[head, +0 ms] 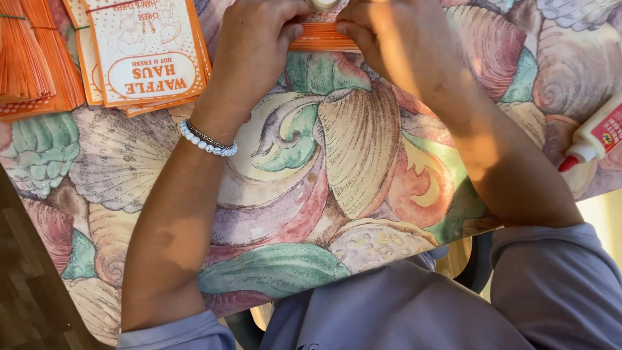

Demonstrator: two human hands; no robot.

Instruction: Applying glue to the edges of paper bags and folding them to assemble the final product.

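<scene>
At 12 o'clock, the left hand (pixel 256 45) and right hand (pixel 382 32) both pinch a flat orange paper stack (pixel 321 39) lying on the shell-patterned tablecloth (pixel 337 168). A white glue bottle (pixel 593 139), red cap on and contents unseen, lies at 3 o'clock; printed orange bags (pixel 146 52) sit at 10 o'clock.

A tablecloth (pixel 311 188) printed with large seashells in green, pink, cream and purple covers the table. At the far left lies a fanned pile of orange-and-white printed paper bags (pixel 146 52), overlapping one another. Left of it, at the picture's edge, sit bundles of orange paper strips (pixel 26 58). At the right edge a white glue bottle (pixel 596 136) with a red tip lies on its side. A dark wooden floor (pixel 26 285) shows near left.
</scene>
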